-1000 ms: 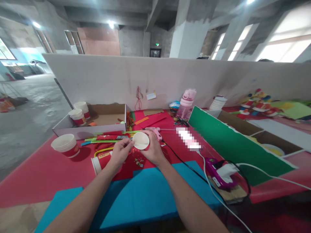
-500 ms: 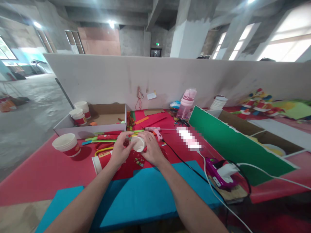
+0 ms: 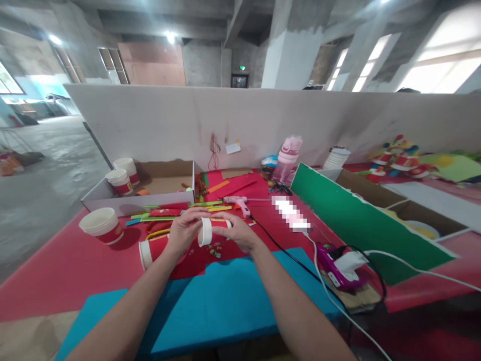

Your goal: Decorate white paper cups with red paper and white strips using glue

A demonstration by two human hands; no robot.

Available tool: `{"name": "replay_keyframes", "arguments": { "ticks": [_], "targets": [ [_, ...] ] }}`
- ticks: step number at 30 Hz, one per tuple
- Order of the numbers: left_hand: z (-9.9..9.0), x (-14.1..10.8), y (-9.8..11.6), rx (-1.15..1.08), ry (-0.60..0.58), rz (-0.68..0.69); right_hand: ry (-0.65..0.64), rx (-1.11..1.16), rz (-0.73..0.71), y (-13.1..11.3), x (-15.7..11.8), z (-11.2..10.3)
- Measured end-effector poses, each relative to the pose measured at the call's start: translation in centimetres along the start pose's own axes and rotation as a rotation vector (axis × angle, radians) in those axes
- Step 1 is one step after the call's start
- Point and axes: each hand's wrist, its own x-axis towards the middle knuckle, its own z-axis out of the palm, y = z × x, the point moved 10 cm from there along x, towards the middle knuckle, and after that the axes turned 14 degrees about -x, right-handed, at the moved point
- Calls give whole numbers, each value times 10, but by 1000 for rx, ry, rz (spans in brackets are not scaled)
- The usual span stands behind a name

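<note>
A red and white paper cup (image 3: 205, 232) lies sideways between my hands above the table, its white rim turned to the left. My right hand (image 3: 239, 232) is closed around its red base end, thumb along the side. At the rim end, my left hand (image 3: 183, 229) has its fingers curled against the cup. Another paper cup (image 3: 147, 254) lies on its side just behind my left wrist, partly covered by it. Small scraps (image 3: 214, 252) lie on the red table cover below the held cup. Beyond the hands rests a pink glue gun (image 3: 240, 204) with a black cord.
Stacked paper cups (image 3: 100, 224) stand at the left, near a cardboard box (image 3: 165, 176) with more cups. Coloured strips (image 3: 161, 219) lie in front of it. A purple power strip (image 3: 340, 273), cables, a green-sided box (image 3: 349, 223) and a pink bottle (image 3: 288, 158) occupy the right.
The held cup has turned from its opening facing up toward me to lying sideways with the rim leftward. My right hand has shifted slightly right along with it.
</note>
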Motion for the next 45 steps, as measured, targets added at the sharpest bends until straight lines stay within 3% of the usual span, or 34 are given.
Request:
{"name": "replay_keyframes", "arguments": {
  "ticks": [4,6,12,23,32,39,45],
  "targets": [
    [-16,0,-11,57,147,-110,311,-215,-70,-10,-2,-30],
    [-15,-2,-19,18,154,-196,420,-338,-117,-18,-6,-39],
    [-5,-7,-28,-68,123,-295,578,-507,-182,-30,-14,-45],
    [3,-6,-16,171,26,-127,472,-409,-40,-7,-6,-42],
    [3,-5,-31,18,-16,-277,466,-425,38,3,-5,-44],
    [5,-3,-23,269,-120,-176,450,-453,52,12,-3,-42],
    [16,-7,-19,394,-118,-80,462,-522,81,10,-5,-41]
  ]
}}
